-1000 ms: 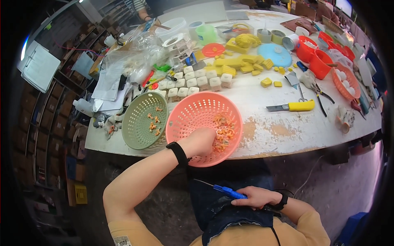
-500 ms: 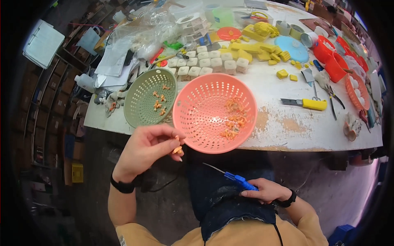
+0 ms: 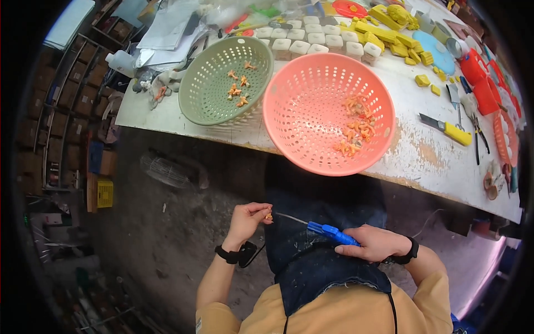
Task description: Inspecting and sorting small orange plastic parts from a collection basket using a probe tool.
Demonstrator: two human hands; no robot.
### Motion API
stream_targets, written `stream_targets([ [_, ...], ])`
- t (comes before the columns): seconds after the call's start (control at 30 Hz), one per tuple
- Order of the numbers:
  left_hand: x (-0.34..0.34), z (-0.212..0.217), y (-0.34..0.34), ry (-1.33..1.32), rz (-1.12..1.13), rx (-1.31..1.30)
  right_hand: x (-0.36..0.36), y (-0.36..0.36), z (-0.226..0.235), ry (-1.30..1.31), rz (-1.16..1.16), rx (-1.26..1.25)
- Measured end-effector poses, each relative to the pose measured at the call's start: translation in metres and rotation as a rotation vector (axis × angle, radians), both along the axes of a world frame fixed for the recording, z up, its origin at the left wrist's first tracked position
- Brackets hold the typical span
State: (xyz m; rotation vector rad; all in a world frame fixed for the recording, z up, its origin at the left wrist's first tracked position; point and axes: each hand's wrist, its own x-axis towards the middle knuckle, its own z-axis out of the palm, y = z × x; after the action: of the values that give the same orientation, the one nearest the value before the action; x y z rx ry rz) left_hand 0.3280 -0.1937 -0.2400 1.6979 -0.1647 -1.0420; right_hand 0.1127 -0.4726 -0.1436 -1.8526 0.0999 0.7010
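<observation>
Low in front of my lap, my left hand (image 3: 249,222) pinches a small orange figure-like piece (image 3: 269,216) between thumb and fingertips. My right hand (image 3: 374,243) is wrapped around a blue-handled tool (image 3: 332,232) with a thin, slightly curved metal tip. That tip points left and ends close to the orange piece; whether they touch I cannot tell. Beyond my hands, a pink colander (image 3: 311,122) at the table's edge holds a pile of similar orange pieces (image 3: 356,131). To its left, a green colander (image 3: 203,100) has several more scattered on its bottom.
Behind the colanders stand rows of whitish blocks (image 3: 300,47). Yellow lumps (image 3: 397,49) lie further right. A yellow-handled knife (image 3: 448,129) and pliers (image 3: 478,139) rest on the right of the white table (image 3: 150,117). Shelves with boxes (image 3: 61,117) line the left.
My left hand has drawn back from beside the pink colander toward the tool's tip, still pinching the orange piece. The view has shifted, so the table sits higher; the tool stays in my right hand.
</observation>
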Motion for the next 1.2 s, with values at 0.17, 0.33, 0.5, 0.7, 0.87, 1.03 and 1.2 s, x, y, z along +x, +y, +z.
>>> stream_targets([
  [0.17, 0.003, -0.002, 0.0, -0.059, 0.005, -0.048, 0.003, 0.007, -0.007, 0.075, -0.062, 0.066],
  [0.33, 0.009, -0.001, -0.002, 0.0, 0.046, -0.019, 0.002, 0.007, -0.002, 0.224, -0.018, 0.12],
  [0.5, 0.011, 0.006, -0.007, 0.048, 0.051, -0.003, 0.002, 0.008, 0.002, 0.131, -0.034, 0.087],
  [0.7, 0.016, 0.014, -0.012, 0.1, 0.039, -0.037, -0.001, 0.004, -0.002, 0.133, -0.041, 0.098],
  [0.87, 0.017, 0.017, -0.012, 0.097, 0.036, -0.049, 0.001, 0.0, 0.008, 0.231, -0.041, 0.172],
  [1.03, 0.013, 0.023, -0.017, -0.03, -0.021, -0.122, -0.002, -0.002, 0.007, 0.248, -0.076, 0.21],
  [1.2, -0.004, 0.045, -0.03, -0.119, -0.007, -0.197, 0.01, -0.002, 0.009, 0.284, -0.217, 0.155],
])
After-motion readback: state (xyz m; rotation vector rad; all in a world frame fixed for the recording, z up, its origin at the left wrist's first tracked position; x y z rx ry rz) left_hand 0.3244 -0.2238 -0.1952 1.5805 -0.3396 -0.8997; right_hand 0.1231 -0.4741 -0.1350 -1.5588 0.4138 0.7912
